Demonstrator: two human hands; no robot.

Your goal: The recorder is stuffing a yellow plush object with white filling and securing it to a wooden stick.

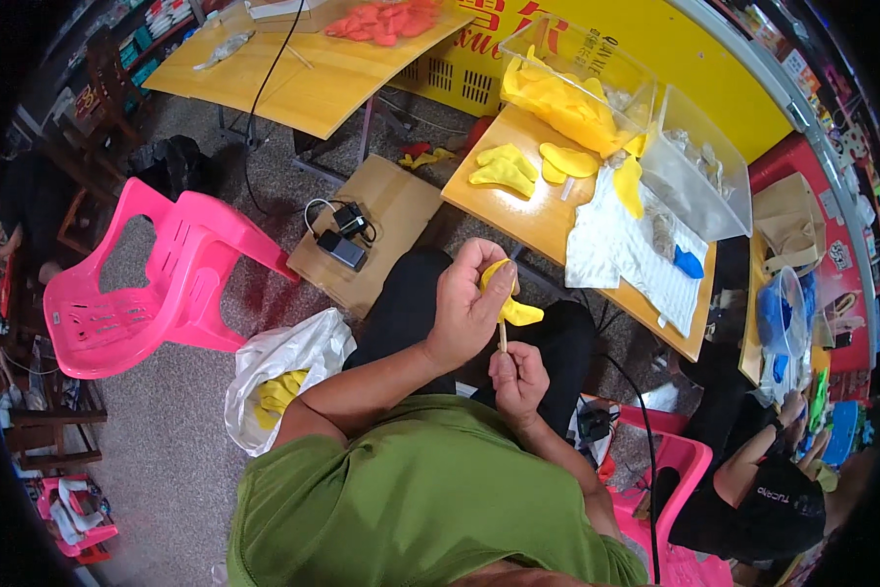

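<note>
My left hand [467, 305] is closed around a small yellow cloth piece [520, 313], with part of it sticking out past the fingers. Below it, my right hand [518, 380] pinches a thin wooden stick [503, 338] whose upper end meets the yellow piece; whether it goes inside, I cannot tell. Both hands are above my lap. On the wooden table ahead to the right lie more yellow cloth pieces [504, 170], next to a clear bin [646, 93] heaped with yellow ones. A white cloth [597, 235] lies nearby with a blue piece [689, 261] on it.
A white bag [249, 367] of yellow pieces stands on the floor at my left, near a pink chair [190, 254]. Black power adapters [342, 249] sit on cardboard [401, 210]. Another table [362, 83] holds red pieces. A co-worker [753, 499] sits at the right. A black cable hangs at my right.
</note>
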